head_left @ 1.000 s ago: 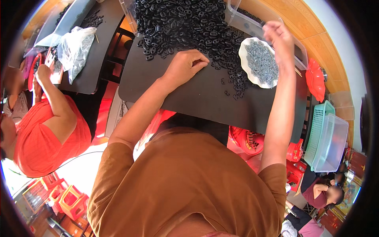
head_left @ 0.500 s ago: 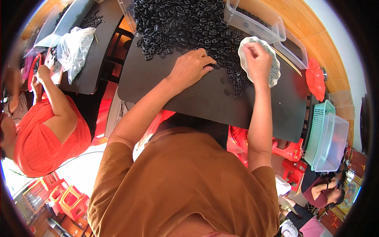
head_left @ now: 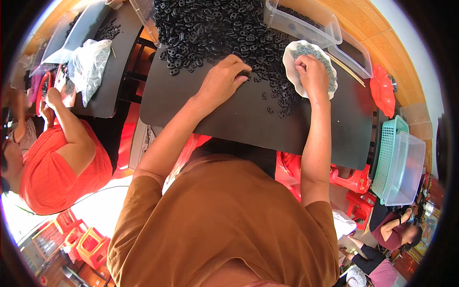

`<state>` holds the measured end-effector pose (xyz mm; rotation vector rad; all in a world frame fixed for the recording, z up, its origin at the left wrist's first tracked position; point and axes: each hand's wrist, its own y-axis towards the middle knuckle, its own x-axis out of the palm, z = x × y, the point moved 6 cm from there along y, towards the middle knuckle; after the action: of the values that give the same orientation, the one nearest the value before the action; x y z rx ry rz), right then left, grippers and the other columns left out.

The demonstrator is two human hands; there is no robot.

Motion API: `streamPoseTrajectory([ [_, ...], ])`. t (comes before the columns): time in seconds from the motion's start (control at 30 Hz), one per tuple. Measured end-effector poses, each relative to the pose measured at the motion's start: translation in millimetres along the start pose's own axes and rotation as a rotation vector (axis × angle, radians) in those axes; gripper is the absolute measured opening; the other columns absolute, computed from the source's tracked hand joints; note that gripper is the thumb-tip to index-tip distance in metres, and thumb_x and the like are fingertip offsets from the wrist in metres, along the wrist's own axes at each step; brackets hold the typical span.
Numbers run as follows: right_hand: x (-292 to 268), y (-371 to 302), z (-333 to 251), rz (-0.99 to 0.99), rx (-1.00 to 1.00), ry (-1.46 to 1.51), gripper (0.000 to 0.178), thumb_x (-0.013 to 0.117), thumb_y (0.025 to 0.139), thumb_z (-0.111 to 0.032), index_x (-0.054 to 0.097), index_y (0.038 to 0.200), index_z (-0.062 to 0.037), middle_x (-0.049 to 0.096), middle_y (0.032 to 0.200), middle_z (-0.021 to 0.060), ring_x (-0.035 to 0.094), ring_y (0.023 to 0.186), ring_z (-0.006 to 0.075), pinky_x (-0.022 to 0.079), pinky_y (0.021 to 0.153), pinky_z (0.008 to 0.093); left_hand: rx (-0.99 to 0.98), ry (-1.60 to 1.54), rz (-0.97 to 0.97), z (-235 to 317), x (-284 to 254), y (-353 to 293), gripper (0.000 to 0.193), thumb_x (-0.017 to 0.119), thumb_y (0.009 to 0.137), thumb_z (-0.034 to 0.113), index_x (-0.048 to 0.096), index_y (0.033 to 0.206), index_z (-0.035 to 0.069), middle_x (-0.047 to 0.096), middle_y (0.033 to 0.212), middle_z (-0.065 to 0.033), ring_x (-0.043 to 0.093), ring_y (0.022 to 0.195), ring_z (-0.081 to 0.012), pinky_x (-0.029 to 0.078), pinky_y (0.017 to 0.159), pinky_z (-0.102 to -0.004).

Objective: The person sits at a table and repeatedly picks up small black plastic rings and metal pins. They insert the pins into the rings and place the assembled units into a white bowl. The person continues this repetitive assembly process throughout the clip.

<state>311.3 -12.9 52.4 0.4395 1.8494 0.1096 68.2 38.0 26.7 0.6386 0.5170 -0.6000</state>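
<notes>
My left hand (head_left: 224, 80) is closed on the table edge of a large heap of black plastic pieces (head_left: 210, 33), oval with two holes. A small black two-holed piece (head_left: 245, 73) shows between its thumb and forefinger. To the right, a white bowl with a wavy rim (head_left: 289, 63) holds many tiny greyish, see-through bits (head_left: 330, 71). Over that bowl my right hand (head_left: 313, 76) is closed, fingertips pinched together and pointing down into it; whatever they hold is too small to make out. Smaller black pieces (head_left: 282, 95) lie scattered between the two hands.
Clear plastic boxes (head_left: 306, 24) stand behind the bowl, beside thin sticks (head_left: 349, 71). A red dish (head_left: 382, 91) and a green basket (head_left: 389, 153) are at the right. Leftward, a person in red (head_left: 67, 162) works at another dark table with a plastic bag (head_left: 88, 69).
My right hand has lowered slightly, its fingertips now further down in the bowl. My left hand keeps its pinch near the heap. The whole view has shifted a little.
</notes>
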Motion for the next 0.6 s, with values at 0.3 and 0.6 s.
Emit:
streamPoseTrajectory([
  [0.3, -5, -2, 3, -0.002, -0.004, 0.097, 0.005, 0.067, 0.082, -0.004, 0.064, 0.085, -0.0027, 0.064, 0.085, 0.0095, 0.064, 0.078, 0.029, 0.048, 0.071, 0.0395, -0.017, 0.074, -0.051, 1, 3, 6, 0.013, 0.069, 0.086, 0.009, 0.065, 0.098, 0.004, 0.062, 0.099, -0.0088, 0.062, 0.09, -0.0295, 0.051, 0.077, -0.038],
  [0.6, -14, 1, 1, 0.109, 0.024, 0.339, 0.004, 0.067, 0.085, -0.003, 0.064, 0.088, -0.0034, 0.068, 0.084, 0.0098, 0.066, 0.078, 0.0233, 0.05, 0.071, 0.0349, -0.148, -0.288, -0.031, -12, -1, 6, 0.012, 0.067, 0.087, -0.002, 0.066, 0.098, 0.002, 0.066, 0.089, -0.0051, 0.065, 0.081, -0.0127, 0.053, 0.071, -0.0278],
])
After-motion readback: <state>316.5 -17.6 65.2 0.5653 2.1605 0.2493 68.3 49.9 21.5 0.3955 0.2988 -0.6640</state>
